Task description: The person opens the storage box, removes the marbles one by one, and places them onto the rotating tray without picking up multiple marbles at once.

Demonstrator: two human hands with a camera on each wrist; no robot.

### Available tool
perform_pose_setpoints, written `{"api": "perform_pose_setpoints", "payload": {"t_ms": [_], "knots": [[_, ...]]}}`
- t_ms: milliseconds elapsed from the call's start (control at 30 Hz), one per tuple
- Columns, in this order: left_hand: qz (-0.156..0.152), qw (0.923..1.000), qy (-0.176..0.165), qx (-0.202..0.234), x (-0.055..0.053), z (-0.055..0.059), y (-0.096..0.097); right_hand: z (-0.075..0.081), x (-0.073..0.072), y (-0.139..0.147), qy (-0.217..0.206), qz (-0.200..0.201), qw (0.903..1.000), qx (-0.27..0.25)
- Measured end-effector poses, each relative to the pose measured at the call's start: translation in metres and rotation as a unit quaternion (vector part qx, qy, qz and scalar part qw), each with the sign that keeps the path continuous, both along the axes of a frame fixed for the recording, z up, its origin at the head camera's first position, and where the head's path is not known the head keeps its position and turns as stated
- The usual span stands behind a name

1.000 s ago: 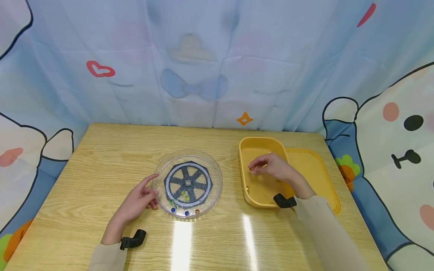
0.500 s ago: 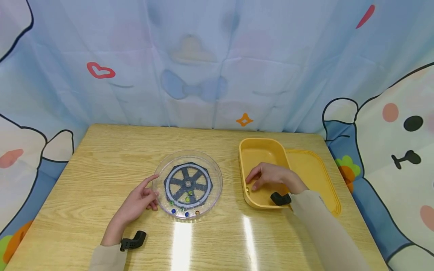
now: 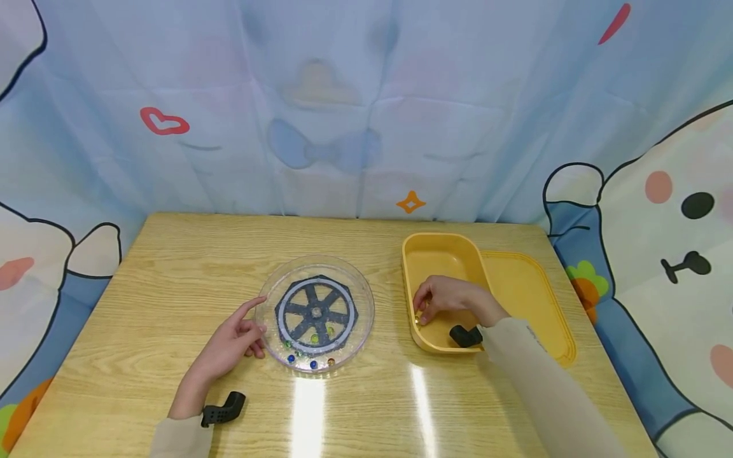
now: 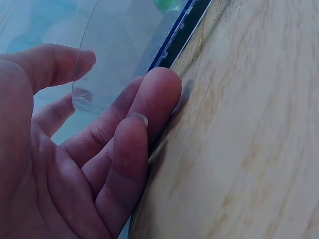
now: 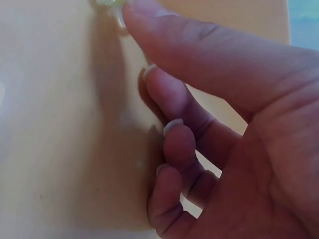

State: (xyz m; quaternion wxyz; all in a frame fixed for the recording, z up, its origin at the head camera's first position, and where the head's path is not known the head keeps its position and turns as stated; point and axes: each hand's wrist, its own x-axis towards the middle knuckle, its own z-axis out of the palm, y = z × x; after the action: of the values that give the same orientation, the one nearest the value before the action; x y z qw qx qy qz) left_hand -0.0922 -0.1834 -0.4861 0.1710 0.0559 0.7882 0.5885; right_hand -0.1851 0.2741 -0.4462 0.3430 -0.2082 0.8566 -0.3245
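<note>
My left hand (image 3: 229, 340) touches the left side of a round clear dish (image 3: 366, 321), its fingers at the rim and wall. In the left wrist view the dish wall (image 4: 117, 55) stands right at the fingertips. Several small glass marbles lie inside, among them a blue marble (image 3: 313, 364), an orange marble (image 3: 331, 362) and a yellow-green marble (image 3: 314, 339). Low inside a yellow bin (image 3: 443, 248), my right hand (image 3: 449, 299) pinches a yellowish marble (image 3: 417, 320) with thumb and forefinger. Only part of that marble (image 5: 105, 2) shows at the right wrist view's top edge; the forefinger is mostly hidden.
A dark six-spoked wheel shape (image 3: 317, 312) shows within the dish. Beside the bin lies a flat yellow lid (image 3: 523, 292) near the table's right edge. The wooden table (image 3: 200, 254) ends at the back against a printed curtain (image 3: 321, 76).
My right hand has come down and forward-left in the bin, its thumb and forefinger closing on the marble. Some marbles in the dish have rolled a little. The left hand stays put.
</note>
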Motion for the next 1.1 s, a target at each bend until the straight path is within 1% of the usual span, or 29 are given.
{"api": "perform_pose_setpoints", "payload": {"t_ms": [133,267,467,633,767,833,1033,1100], "knots": [[-0.001,1.0,0.004,0.001,0.0,0.002,0.0,0.001,-0.002,-0.004,-0.004,0.0,0.9998,0.02],[0.0,1.0,0.004,0.0,0.0,0.002,0.0,0.003,-0.002,-0.005,-0.007,0.0,0.9998,0.02],[0.0,1.0,0.008,0.001,0.0,0.002,0.0,0.002,-0.004,0.003,-0.014,-0.001,0.9999,-0.007],[0.003,1.0,0.006,0.004,0.0,0.0,0.0,0.004,-0.003,0.01,-0.019,-0.015,0.9992,-0.033],[0.0,1.0,0.005,0.006,0.0,-0.002,0.0,0.007,-0.002,0.013,-0.028,-0.024,0.9976,-0.058],[-0.003,0.9999,0.005,0.008,0.0,-0.002,0.0,0.009,-0.001,0.014,-0.028,-0.03,0.9973,-0.061],[-0.007,0.9998,0.008,0.019,0.001,0.002,0.0,0.018,0.002,0.015,-0.007,-0.052,0.9966,-0.063],[-0.007,0.9997,0.009,0.02,0.001,0.002,0.0,0.022,0.003,0.015,0.005,-0.054,0.9962,-0.069]]}}
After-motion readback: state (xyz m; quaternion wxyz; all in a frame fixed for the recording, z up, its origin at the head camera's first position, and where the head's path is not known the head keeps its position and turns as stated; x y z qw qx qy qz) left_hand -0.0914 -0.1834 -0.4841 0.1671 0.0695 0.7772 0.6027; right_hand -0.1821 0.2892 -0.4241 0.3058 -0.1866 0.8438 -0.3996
